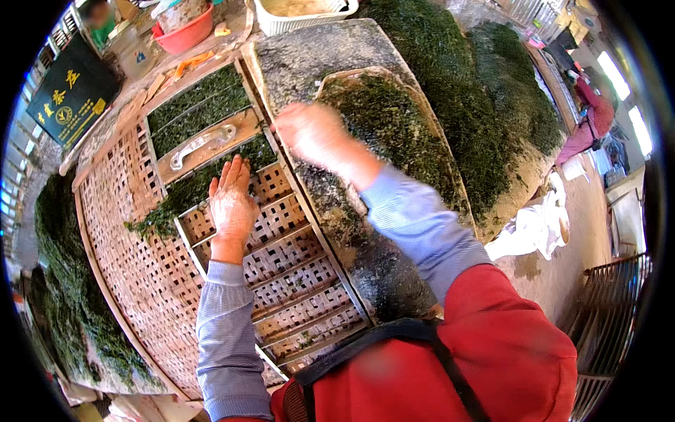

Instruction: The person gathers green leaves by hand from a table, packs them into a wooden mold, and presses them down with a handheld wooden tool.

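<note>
My left hand (234, 200) lies palm down with its fingers stretched out, at the edge of dark green leaves (190, 190) in a long divided frame (337, 271). Just beyond its fingertips is a wooden board (242, 125) with a white handle (200, 145), resting across the frame between leaf-filled sections. My right hand (313, 137) is over the frame's right edge and the grey slab beside it. Motion blurs its fingers, so I cannot tell whether it holds anything. Near my body, the frame's slatted sections show the woven bamboo mat (126, 232) underneath.
Right of the frame, a tray of chopped green leaves (383, 112) sits on a grey slab (302, 56), with large leaf heaps (450, 105) beyond. A red basin (184, 36) and white basket (302, 22) stand at the back. Another person (594, 112) works far right.
</note>
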